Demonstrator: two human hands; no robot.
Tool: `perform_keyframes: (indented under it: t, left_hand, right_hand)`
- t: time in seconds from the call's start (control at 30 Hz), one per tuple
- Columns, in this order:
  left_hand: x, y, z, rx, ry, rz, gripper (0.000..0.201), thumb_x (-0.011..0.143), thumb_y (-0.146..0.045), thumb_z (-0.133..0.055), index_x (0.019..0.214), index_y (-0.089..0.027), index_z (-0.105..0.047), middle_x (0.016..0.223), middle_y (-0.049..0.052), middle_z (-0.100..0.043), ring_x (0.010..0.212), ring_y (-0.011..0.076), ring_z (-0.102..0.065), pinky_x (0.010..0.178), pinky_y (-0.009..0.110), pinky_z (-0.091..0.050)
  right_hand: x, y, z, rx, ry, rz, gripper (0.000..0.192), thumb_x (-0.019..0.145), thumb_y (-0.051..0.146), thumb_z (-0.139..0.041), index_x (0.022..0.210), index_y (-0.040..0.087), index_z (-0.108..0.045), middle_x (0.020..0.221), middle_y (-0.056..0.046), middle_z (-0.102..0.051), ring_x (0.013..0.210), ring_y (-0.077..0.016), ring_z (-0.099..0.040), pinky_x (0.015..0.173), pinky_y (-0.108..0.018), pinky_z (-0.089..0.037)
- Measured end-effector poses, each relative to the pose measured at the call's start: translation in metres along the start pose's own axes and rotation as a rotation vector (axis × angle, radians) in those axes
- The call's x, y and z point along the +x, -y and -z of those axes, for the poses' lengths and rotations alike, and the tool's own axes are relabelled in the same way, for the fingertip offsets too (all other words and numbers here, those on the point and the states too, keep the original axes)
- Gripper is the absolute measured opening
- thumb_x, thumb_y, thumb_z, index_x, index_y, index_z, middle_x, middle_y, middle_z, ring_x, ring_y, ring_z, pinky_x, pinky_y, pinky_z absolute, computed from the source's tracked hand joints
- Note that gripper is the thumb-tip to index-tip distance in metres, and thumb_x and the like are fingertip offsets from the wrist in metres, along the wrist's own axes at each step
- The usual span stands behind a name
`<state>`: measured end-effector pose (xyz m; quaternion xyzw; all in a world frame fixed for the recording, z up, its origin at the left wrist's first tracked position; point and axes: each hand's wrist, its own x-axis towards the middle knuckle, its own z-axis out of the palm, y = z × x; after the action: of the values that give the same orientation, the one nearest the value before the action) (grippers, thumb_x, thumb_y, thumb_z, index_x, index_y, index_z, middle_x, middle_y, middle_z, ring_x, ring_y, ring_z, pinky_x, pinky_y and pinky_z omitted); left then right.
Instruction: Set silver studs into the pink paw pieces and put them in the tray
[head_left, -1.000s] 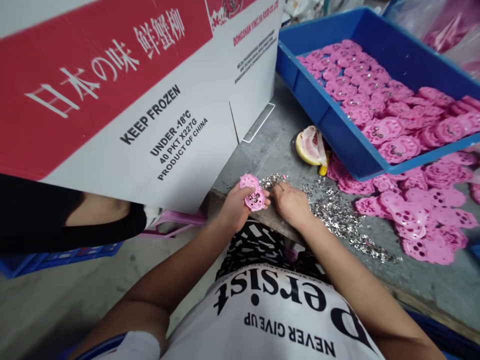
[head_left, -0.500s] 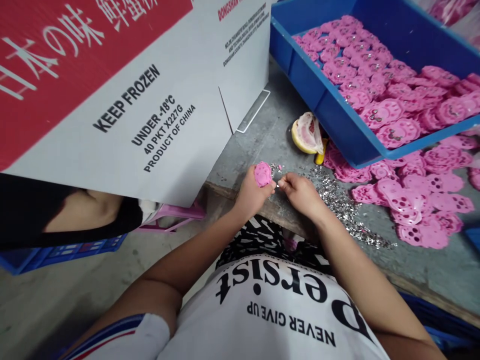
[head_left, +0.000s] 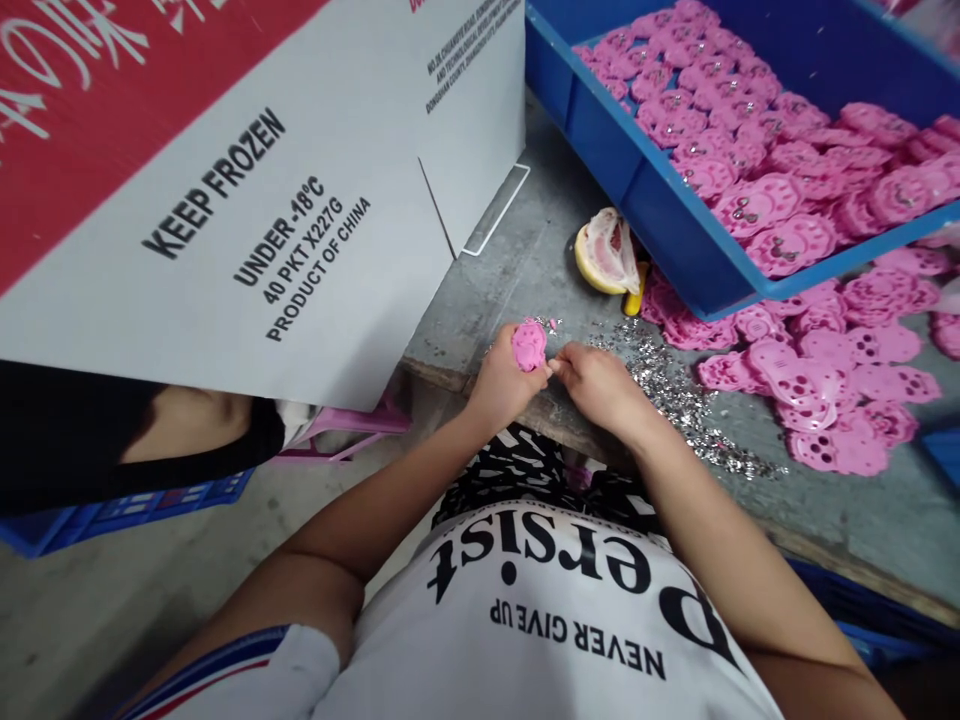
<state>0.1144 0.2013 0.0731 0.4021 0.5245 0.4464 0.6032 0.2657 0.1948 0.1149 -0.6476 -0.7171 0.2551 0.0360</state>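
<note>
My left hand [head_left: 501, 378] is closed around a small pink plastic piece [head_left: 529, 345], whose rounded face shows above the fingers. Right beside it, my right hand [head_left: 596, 382] pinches at the lower edge of that piece, its fingertips meeting my left thumb. Whatever lies between the right fingertips is too small to make out. Many tiny shiny metal parts [head_left: 682, 405] are scattered on the grey tabletop [head_left: 487, 300] to the right of my hands, with a few more just behind the pink piece.
A blue bin [head_left: 645, 170] holding pink pieces stands at the back right. Loose pink pieces [head_left: 817, 380] are heaped before it. A cut yellow-rinded fruit [head_left: 606, 252] lies near a yellow handle [head_left: 634, 290]. A large white and red carton [head_left: 337, 230] blocks the left, with a person partly behind it.
My right fingertips have come in against the pink piece and my left thumb, closing a small gap. The view has shifted slightly.
</note>
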Motion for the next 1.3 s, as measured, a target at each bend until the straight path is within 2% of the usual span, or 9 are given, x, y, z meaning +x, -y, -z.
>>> perform_keyframes:
  t: [0.23, 0.33, 0.47, 0.57, 0.83, 0.93, 1.0, 1.13, 1.3]
  left_hand:
    - [-0.004, -0.012, -0.012, 0.005, -0.073, 0.013, 0.049, 0.056, -0.008, -0.08, 0.096, -0.022, -0.056, 0.072, -0.006, -0.061, 0.059, 0.0126, -0.06, 0.056, 0.025, -0.051]
    - [-0.008, -0.019, -0.017, -0.162, -0.029, 0.087, 0.046, 0.055, -0.011, -0.078, 0.093, -0.021, -0.054, 0.069, -0.006, -0.061, 0.053, 0.0114, -0.059, 0.051, 0.025, -0.051]
    - [-0.016, -0.023, -0.022, -0.266, 0.058, 0.134, 0.043, 0.053, -0.016, -0.081, 0.087, -0.019, -0.054, 0.067, -0.006, -0.062, 0.049, 0.0107, -0.059, 0.048, 0.024, -0.051]
    - [-0.021, -0.023, -0.027, -0.287, 0.064, 0.13, 0.042, 0.054, -0.017, -0.08, 0.087, -0.019, -0.054, 0.067, -0.005, -0.064, 0.051, 0.0111, -0.062, 0.049, 0.023, -0.051]
    - [-0.025, -0.026, -0.033, -0.289, 0.069, 0.091, 0.052, 0.056, -0.016, -0.08, 0.1, -0.02, -0.052, 0.073, -0.005, -0.066, 0.054, 0.0127, -0.064, 0.051, 0.026, -0.054]
    - [-0.026, -0.033, -0.027, -0.338, 0.228, 0.159, 0.05, 0.065, -0.029, -0.076, 0.104, -0.021, -0.048, 0.075, -0.002, -0.067, 0.055, 0.0186, -0.068, 0.047, 0.029, -0.054]
    - [-0.026, -0.037, -0.023, -0.377, 0.341, 0.208, 0.044, 0.073, -0.039, -0.067, 0.107, -0.022, -0.046, 0.073, 0.0, -0.067, 0.051, 0.0223, -0.068, 0.042, 0.03, -0.051]
    - [-0.029, -0.044, -0.018, -0.345, 0.444, 0.23, 0.042, 0.078, -0.039, -0.057, 0.114, -0.021, -0.045, 0.07, 0.001, -0.066, 0.045, 0.023, -0.065, 0.035, 0.028, -0.046]
    - [-0.032, -0.045, -0.018, -0.289, 0.538, 0.248, 0.047, 0.08, -0.04, -0.055, 0.122, -0.02, -0.045, 0.068, 0.001, -0.065, 0.045, 0.0246, -0.066, 0.033, 0.028, -0.045]
  right_hand:
    - [-0.014, 0.0, -0.008, 0.193, -0.224, 0.053, 0.018, 0.098, 0.018, -0.052, 0.089, 0.019, -0.067, 0.097, -0.01, -0.076, 0.087, -0.0216, -0.068, 0.077, -0.03, -0.042]
    - [-0.017, -0.007, -0.014, 0.521, -0.303, 0.123, 0.014, 0.092, 0.021, -0.058, 0.081, 0.02, -0.065, 0.083, -0.004, -0.074, 0.079, -0.0184, -0.065, 0.076, -0.029, -0.045]
    - [-0.019, -0.013, -0.02, 1.06, -0.242, 0.085, 0.024, 0.084, 0.043, -0.072, 0.077, 0.021, -0.064, 0.066, 0.001, -0.069, 0.058, -0.014, -0.056, 0.056, -0.025, -0.04]
    - [-0.021, -0.014, -0.02, 1.219, -0.229, 0.037, 0.035, 0.076, 0.051, -0.08, 0.076, 0.021, -0.063, 0.062, 0.002, -0.066, 0.051, -0.0114, -0.05, 0.05, -0.024, -0.035]
    - [-0.028, -0.021, -0.02, 1.084, -0.288, 0.062, 0.033, 0.084, 0.051, -0.073, 0.077, 0.022, -0.06, 0.07, 0.002, -0.063, 0.064, -0.0141, -0.057, 0.063, -0.028, -0.048]
    - [-0.031, -0.025, -0.012, 1.001, -0.298, 0.081, 0.029, 0.088, 0.048, -0.068, 0.078, 0.023, -0.059, 0.084, -0.003, -0.063, 0.076, -0.018, -0.062, 0.071, -0.033, -0.053]
    - [-0.034, -0.025, -0.003, 0.886, -0.324, 0.126, 0.023, 0.09, 0.041, -0.065, 0.077, 0.023, -0.06, 0.104, -0.008, -0.064, 0.1, -0.0229, -0.065, 0.086, -0.038, -0.055]
    - [-0.039, -0.021, 0.017, 0.656, -0.256, 0.257, 0.018, 0.092, 0.026, -0.059, 0.075, 0.022, -0.061, 0.128, -0.012, -0.062, 0.14, -0.028, -0.049, 0.114, -0.045, -0.043]
    - [-0.04, -0.02, 0.032, 0.525, -0.102, 0.308, 0.018, 0.093, 0.024, -0.058, 0.076, 0.02, -0.063, 0.147, -0.011, -0.056, 0.142, -0.0287, -0.048, 0.12, -0.05, -0.034]
